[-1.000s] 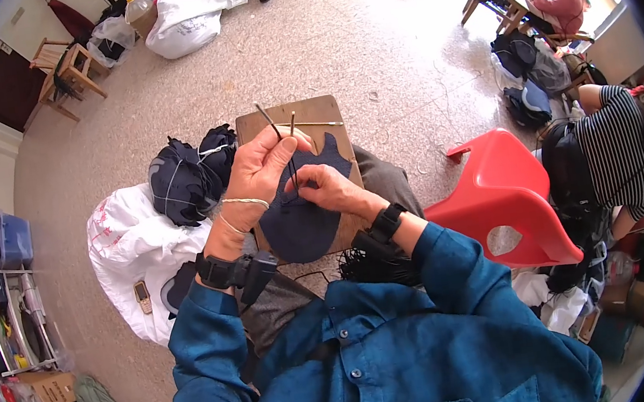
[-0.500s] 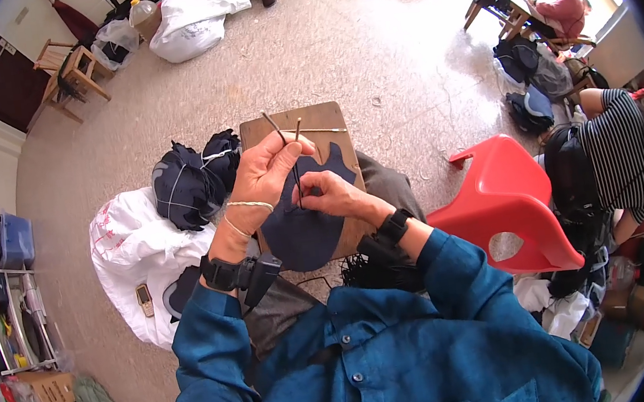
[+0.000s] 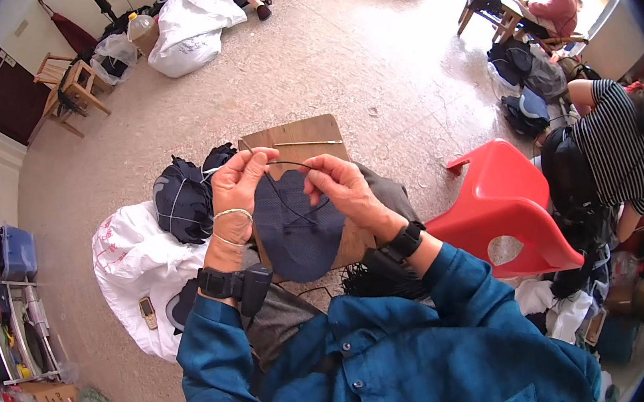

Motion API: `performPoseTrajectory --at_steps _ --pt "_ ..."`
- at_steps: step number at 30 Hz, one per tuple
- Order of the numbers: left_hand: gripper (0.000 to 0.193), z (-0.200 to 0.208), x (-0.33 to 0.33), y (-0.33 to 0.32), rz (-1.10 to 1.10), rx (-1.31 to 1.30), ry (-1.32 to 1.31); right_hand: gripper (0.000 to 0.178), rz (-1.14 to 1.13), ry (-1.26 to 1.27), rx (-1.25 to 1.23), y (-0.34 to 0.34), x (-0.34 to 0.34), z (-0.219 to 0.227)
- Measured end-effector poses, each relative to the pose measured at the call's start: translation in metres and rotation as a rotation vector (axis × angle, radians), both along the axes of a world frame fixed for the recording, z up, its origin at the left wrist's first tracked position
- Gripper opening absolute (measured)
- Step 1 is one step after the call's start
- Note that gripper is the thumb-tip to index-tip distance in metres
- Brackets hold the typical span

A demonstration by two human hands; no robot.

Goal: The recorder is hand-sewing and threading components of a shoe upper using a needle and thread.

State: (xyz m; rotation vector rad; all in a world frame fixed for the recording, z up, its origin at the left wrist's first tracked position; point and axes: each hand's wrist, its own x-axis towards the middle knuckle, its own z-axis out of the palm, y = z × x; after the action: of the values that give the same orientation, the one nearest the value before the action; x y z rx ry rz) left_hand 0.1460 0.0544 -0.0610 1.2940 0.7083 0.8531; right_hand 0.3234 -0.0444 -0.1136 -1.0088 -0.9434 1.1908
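A thin black cord (image 3: 291, 162) stretches between my two hands above a dark navy fabric piece (image 3: 303, 255). My left hand (image 3: 233, 200) pinches one part of it between thumb and fingers; a slim metallic tip (image 3: 246, 143) sticks up from that pinch. My right hand (image 3: 349, 193) grips the cord further along. A loop of the cord hangs down over the fabric, which lies on a small wooden board (image 3: 321, 126) before my knees. On the board's far part rests a thin, light-coloured rod (image 3: 307, 144).
Left of the board, a tied navy fabric bundle (image 3: 181, 202) rests by a white sack (image 3: 123, 249) with a mobile phone (image 3: 147, 312) on it. A red plastic chair (image 3: 498, 195) stands to the right. Beyond it, a person in a striped top (image 3: 613, 149) bends over.
My hands have moved apart, drawing the cord sideways between them. My right hand has risen off the fabric; the left has come down a little. The fabric now shows more fully.
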Motion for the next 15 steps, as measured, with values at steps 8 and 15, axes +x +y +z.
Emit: performPoseTrajectory --at_steps 8,15 --pt "0.023 -0.059 -0.03 0.012 0.151 0.183 0.311 0.019 -0.245 -0.092 -0.152 -0.029 0.033 -0.021" --pt "0.02 -0.095 -0.046 -0.007 -0.05 0.742 0.785 0.021 -0.328 -0.099 -0.288 -0.043 0.05 -0.021"
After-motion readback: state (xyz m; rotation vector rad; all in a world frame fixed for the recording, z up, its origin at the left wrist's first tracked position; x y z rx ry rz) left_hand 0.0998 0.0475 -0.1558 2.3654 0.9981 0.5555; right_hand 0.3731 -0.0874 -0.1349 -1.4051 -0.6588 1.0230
